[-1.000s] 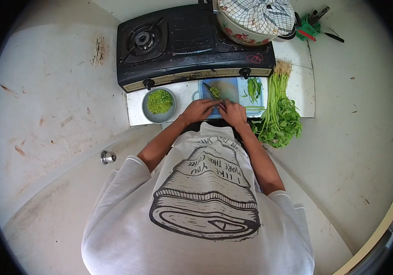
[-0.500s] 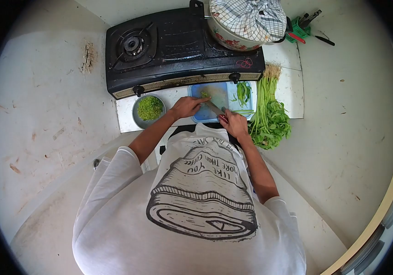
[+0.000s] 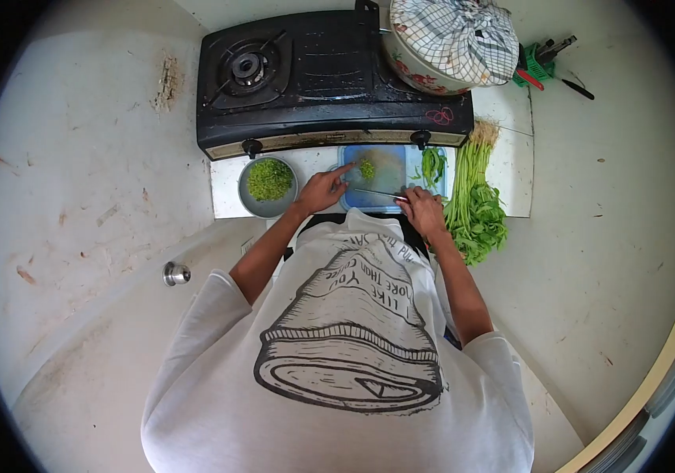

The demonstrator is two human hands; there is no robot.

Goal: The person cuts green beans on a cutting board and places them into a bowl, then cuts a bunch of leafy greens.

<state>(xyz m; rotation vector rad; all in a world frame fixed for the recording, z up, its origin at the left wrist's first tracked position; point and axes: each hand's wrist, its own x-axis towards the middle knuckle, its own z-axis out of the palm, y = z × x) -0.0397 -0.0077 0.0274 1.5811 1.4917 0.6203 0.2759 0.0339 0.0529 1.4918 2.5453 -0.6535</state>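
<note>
Both forearms stretched forward, left hand [image 3: 321, 191] open – index finger extended, right hand [image 3: 425, 211] curled in a closed grip

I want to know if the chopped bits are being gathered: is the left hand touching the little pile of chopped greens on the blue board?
Cannot tell. In the head view the left hand reaches its fingertip toward the pile of chopped greens on the blue board, but too small to show contact.

Cutting board [image 3: 384, 169] hemmed in: stove [image 3: 314, 79] behind, bowl [image 3: 269, 188] left, greens bundle [image 3: 475, 201] right; near edge open.
</note>
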